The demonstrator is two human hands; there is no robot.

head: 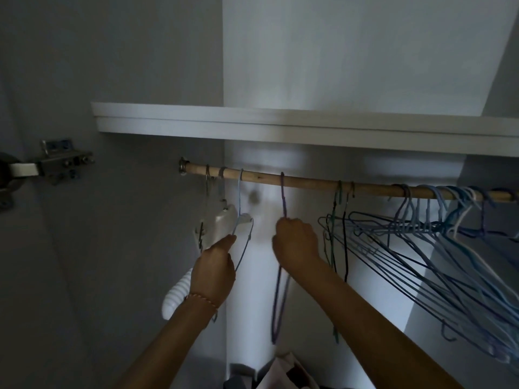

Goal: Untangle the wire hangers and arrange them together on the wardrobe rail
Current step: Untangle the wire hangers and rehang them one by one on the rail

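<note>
Right grip [295, 244] round thin purple hanger [283, 197]

rail [309, 183]: 1 | hands: 2, left hand [214, 272], right hand [295, 244] | purple wire hanger [282, 192]: 1 | light-blue wire hanger [241, 192]: 1 | white plastic hanger [222, 223]: 1 | blue hanger bunch [438, 237] at right: tangled, too many to count | shelf [280, 123]: 1 | door hinge [63, 164]: 1

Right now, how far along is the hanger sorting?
Partly done. A big bunch of blue hangers already hangs together at the rail's right end. In hand: the left hand holds a light blue hanger and the right hand grips a purple hanger, both hooked apart from the bunch. Left: those two, plus the green and dark hangers mid-rail, still need sliding over.
</note>
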